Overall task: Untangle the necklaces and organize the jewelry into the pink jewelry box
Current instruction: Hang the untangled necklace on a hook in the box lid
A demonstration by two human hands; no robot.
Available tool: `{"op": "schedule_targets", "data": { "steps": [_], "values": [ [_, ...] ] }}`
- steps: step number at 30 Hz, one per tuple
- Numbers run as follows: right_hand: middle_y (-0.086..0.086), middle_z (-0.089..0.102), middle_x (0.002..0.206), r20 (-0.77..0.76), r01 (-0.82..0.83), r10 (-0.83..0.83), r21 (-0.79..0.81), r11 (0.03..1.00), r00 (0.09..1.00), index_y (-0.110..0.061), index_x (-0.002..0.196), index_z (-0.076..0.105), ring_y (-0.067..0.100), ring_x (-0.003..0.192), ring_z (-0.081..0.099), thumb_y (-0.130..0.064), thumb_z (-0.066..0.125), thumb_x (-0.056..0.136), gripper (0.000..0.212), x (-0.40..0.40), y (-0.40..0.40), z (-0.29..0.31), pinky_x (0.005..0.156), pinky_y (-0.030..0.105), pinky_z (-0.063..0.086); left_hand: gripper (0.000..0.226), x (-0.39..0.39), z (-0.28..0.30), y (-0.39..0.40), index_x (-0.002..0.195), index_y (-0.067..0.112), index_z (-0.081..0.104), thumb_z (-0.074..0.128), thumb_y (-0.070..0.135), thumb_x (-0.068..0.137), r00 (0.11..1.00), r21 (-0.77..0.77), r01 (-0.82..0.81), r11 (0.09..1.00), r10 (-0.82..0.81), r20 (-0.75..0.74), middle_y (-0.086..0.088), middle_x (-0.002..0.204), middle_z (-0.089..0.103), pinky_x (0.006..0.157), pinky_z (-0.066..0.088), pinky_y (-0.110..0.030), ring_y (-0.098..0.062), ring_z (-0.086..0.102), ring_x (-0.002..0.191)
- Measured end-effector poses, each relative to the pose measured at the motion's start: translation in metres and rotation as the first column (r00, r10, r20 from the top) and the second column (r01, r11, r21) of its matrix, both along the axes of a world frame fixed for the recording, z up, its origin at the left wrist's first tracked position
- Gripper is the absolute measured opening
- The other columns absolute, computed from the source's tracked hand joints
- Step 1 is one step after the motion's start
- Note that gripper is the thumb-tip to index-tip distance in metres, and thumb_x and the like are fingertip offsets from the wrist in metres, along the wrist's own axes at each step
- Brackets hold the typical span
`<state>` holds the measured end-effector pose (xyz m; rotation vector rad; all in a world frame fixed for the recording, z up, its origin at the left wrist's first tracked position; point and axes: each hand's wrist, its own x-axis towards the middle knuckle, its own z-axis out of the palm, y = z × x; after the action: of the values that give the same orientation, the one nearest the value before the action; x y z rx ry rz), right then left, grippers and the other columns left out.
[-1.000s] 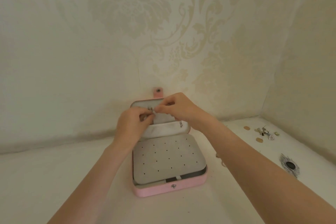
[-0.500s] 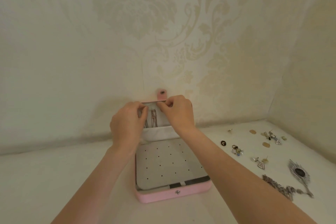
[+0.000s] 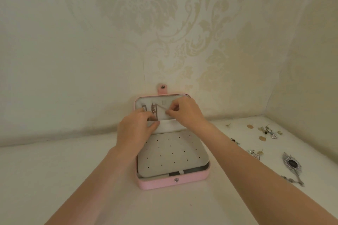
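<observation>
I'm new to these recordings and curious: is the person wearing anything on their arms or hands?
Nothing shows. Both forearms are bare as far as the frame reaches, with no sleeves, watch or bracelet. The left hand and right hand wear no gloves, and no rings are visible.

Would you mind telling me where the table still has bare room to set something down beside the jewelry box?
Left of the pink jewelry box the table is bare to the wall, and in front of it too, between the forearms. To its right, small earrings and a silver pendant necklace crowd the surface.
</observation>
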<state>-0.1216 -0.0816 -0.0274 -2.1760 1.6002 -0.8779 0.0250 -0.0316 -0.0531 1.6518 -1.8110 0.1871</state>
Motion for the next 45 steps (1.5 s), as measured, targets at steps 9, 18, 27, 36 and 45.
{"op": "schedule_targets", "data": {
  "steps": [9,18,27,36,45],
  "values": [
    [0.01,0.069,0.099,-0.179,-0.033,0.009,-0.127,0.991,0.984,-0.008,0.095,0.071,0.025,0.091,0.062,-0.016,0.063,0.086,0.014,0.003,0.003,0.015,0.082,0.033,0.048,0.009,0.007,-0.001,-0.003,0.079,0.019,0.062,0.066,0.025,0.084,0.982,0.121,0.154,0.981,-0.139,-0.124,0.012,0.062,0.039,0.052,0.028,-0.017,-0.006,0.039,0.059],
    [0.005,0.064,0.059,0.471,-0.01,0.024,-0.032,0.999,0.882,-0.002,0.081,0.071,0.013,0.049,0.059,-0.002,0.065,0.083,0.006,0.017,0.009,0.02,0.061,0.026,0.057,0.016,0.009,-0.004,-0.005,0.072,0.023,0.055,0.067,0.022,0.083,0.967,0.153,0.217,0.964,-0.191,-0.168,0.008,0.059,0.039,0.05,0.028,-0.015,-0.004,0.037,0.054],
    [0.02,0.071,0.075,0.297,-0.07,0.069,-0.005,0.998,0.952,0.0,0.083,0.07,0.026,0.064,0.066,0.0,0.064,0.08,0.007,0.019,0.01,0.02,0.078,0.042,0.056,0.012,0.009,-0.004,-0.003,0.077,0.019,0.056,0.064,0.021,0.085,0.965,0.151,0.226,0.962,-0.2,-0.169,0.007,0.06,0.038,0.05,0.028,-0.016,-0.005,0.037,0.054],
    [0.011,0.07,0.104,-0.156,-0.181,0.221,0.233,0.955,0.963,-0.003,0.098,0.071,0.022,0.097,0.062,-0.011,0.056,0.087,0.02,0.009,0.02,0.008,0.083,0.029,0.047,0.014,0.007,-0.003,-0.004,0.076,0.019,0.053,0.062,0.019,0.086,0.964,0.152,0.23,0.961,-0.204,-0.168,0.006,0.062,0.038,0.05,0.026,-0.017,-0.004,0.036,0.057],
    [0.022,0.07,0.093,0.183,-0.156,0.126,0.162,0.974,0.975,0.004,0.089,0.073,0.016,0.073,0.052,-0.007,0.066,0.082,0.015,0.01,0.02,0.0,0.066,0.025,0.039,0.013,0.008,-0.001,-0.002,0.079,0.015,0.051,0.053,0.011,0.091,0.953,0.167,0.275,0.947,-0.245,-0.176,0.007,0.069,0.04,0.055,0.032,-0.012,-0.005,0.038,0.061]
  ]
}}
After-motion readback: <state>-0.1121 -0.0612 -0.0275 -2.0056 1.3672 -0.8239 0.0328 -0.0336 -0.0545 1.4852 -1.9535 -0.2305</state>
